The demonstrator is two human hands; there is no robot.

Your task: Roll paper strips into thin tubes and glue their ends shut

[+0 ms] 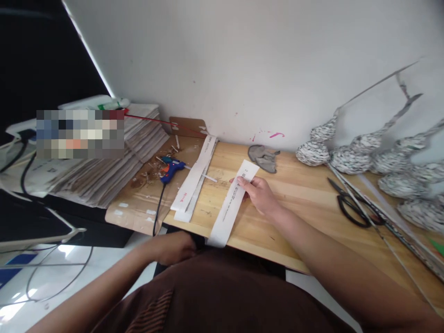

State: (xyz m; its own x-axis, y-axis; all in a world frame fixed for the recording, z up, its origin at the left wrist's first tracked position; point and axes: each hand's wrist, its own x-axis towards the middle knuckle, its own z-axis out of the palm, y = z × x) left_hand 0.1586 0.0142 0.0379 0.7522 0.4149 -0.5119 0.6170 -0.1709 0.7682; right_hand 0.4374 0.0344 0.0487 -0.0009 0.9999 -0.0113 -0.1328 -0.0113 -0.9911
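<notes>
Paper strip [229, 210] | in right hand [260, 194] | glue gun [171, 171] left, scissors [342, 194] right

Strip [229, 210]: smooth matt paper | tabletop [305, 196]: wood (faintly glossy) | glue gun [169, 172]: plastic

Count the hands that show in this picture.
2: the left hand, low by the brown clothing and blurred, and the right hand, holding a printed paper strip over the wooden table. No others show.
</notes>
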